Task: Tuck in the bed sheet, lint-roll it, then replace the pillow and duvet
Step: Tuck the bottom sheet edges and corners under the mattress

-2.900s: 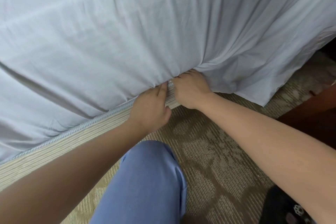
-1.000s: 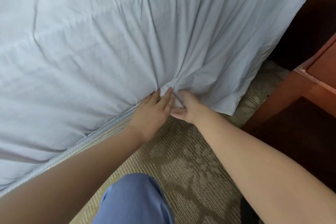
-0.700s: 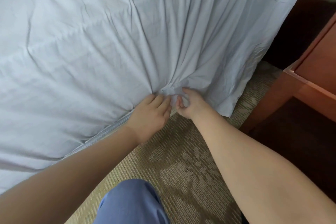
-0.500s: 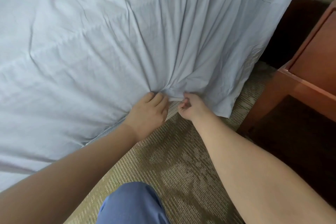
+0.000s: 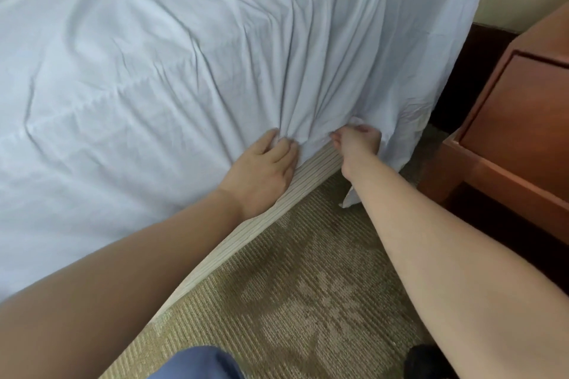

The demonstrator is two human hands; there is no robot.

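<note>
— Sheet [image 5: 184,49] covers the mattress; its loose edge hangs by the bed base [image 5: 311,169] toward the nightstand [image 5: 517,120]. Where are the hands?
— Left hand [image 5: 264,169] presses flat, fingers straight and together, pinning the tucked part. Right hand [image 5: 357,141] pinches a gathered fold, fingers curled.
— Best, I'd judge, to pull that fold taut, then push it deep under the mattress while the left holds tension.

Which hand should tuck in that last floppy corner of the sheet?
The right hand, probably. It already pinches the bed sheet beside the loose corner; the left hand presses the tucked part flat.
</note>
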